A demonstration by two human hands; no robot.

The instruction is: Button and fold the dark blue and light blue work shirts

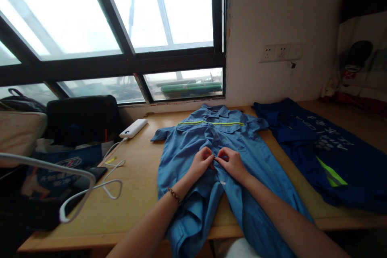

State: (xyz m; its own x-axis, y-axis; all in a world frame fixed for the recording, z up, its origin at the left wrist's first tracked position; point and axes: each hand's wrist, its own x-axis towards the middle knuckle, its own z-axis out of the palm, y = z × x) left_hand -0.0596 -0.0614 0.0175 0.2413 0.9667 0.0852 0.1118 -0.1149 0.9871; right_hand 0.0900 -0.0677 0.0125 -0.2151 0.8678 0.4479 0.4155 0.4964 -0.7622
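A light blue short-sleeved work shirt (187, 149) lies front up, its collar toward the wall and a yellow-green stripe across the chest. Its lower end drapes over the near table edge. At the middle of the front opening, my left hand (203, 160) pinches the fabric edge. My right hand (231, 162) pinches the other side, fingertips almost meeting the left ones. Whether a button sits between the fingers is hidden. Below the hands the two front halves spread apart, with a small white tag (223, 182) showing.
Right of the shirt lies a dark blue garment (302, 145) with white lettering. A white power bank (133, 128) with a white cable (112, 196) rests on the wooden table (133, 213). Bags (66, 165) and a black chair back (83, 117) stand at left, below the window.
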